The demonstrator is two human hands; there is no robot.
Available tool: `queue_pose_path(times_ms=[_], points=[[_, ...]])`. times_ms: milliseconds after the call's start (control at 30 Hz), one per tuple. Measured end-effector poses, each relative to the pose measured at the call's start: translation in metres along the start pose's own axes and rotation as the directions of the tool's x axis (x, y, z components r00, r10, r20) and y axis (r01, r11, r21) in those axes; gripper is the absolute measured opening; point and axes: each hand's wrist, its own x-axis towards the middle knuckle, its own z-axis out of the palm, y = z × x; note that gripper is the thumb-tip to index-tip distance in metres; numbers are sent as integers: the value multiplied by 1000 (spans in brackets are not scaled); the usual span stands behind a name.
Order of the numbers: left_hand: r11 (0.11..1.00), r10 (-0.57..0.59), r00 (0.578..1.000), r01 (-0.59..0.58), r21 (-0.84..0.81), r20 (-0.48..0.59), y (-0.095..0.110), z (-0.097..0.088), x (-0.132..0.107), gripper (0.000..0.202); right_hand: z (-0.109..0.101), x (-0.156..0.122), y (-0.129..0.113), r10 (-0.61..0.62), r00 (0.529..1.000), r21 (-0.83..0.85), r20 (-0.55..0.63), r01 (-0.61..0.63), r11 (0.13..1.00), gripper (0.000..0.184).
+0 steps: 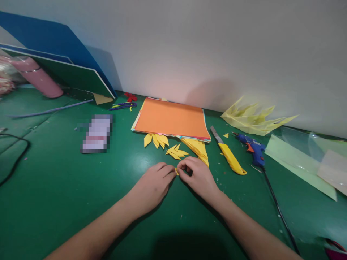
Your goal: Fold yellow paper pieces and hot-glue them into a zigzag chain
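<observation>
A small piece of yellow paper (177, 171) shows between my fingertips, low over the green tabletop. My left hand (155, 180) is closed on its left side, fingers pressed together. From the right, my right hand (199, 177) pinches the same piece with thumb and forefinger. Most of the paper is covered by my fingers. Just beyond lie several pointed yellow paper leaves (176, 151), with another leaf bunch (156, 140) to their left. Folded yellow paper (197, 146) sticks out from under a stack of coloured paper topped with an orange sheet (170, 117).
Right of my hands lie a yellow utility knife (231, 159) and a blue glue gun (252, 146) with a trailing black cord. A pale yellow paper piece (255, 117) stands by the wall. To the left are a blurred-out phone (97, 133) and a pink bottle (38, 77).
</observation>
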Motion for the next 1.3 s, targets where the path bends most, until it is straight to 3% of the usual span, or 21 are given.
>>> queue_pose_path(times_ms=[167, 367, 700, 967, 1300], points=[[998, 25, 999, -22, 66, -41, 2, 5, 0, 24, -1, 1, 1, -11, 1000, -14, 21, 11, 1000, 12], [999, -27, 996, 29, 22, -86, 4, 5, -1, 22, -2, -1, 2, -103, 993, -49, 54, 105, 993, 11], [1000, 9, 994, -7, 21, -107, 3, 6, -1, 22, 0, -5, -1, -42, 999, -76, 2, 42, 996, 11], [1000, -11, 994, 10, -18, -109, 3, 3, -2, 23, -1, -3, 4, -203, 978, -102, 48, 207, 973, 13], [995, -62, 991, 53, -82, -117, -1, -3, -2, 23, -8, -1, 4, -239, 954, -188, 179, 272, 944, 16]])
